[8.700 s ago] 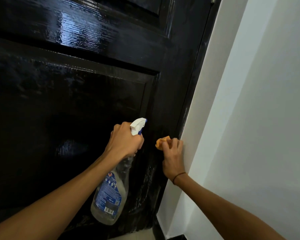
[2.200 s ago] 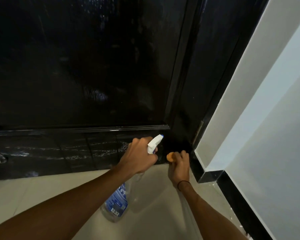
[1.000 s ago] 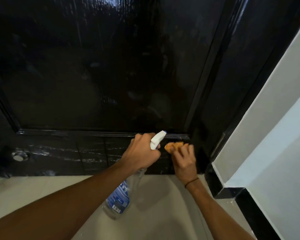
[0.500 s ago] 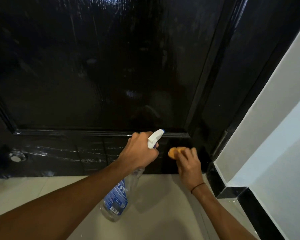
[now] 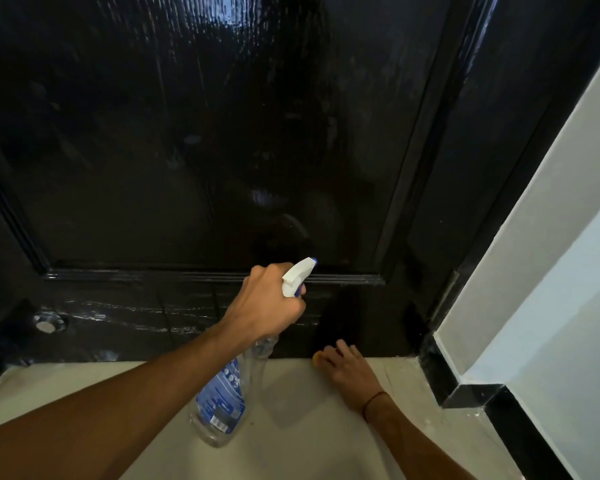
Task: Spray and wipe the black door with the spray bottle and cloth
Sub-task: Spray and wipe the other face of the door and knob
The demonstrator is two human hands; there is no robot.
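The glossy black door (image 5: 194, 140) fills the upper view, its bottom rail streaked with wet marks. My left hand (image 5: 265, 306) grips the neck of a clear spray bottle (image 5: 227, 400) with a blue label. Its white nozzle (image 5: 297, 273) points at the door's lower rail. My right hand (image 5: 349, 370) is down at the door's bottom edge, just above the floor. It holds an orange cloth (image 5: 317, 358) against the door, and only a small corner of the cloth shows past the fingers.
Pale floor tiles (image 5: 84, 386) run along the foot of the door. A white wall (image 5: 551, 271) with a black skirting (image 5: 471, 393) stands at the right. A round metal door stop (image 5: 47, 323) sits low at the left.
My right hand with the cloth has slid down from the lower rail to the door's bottom edge. The left hand and bottle stayed almost where they were.
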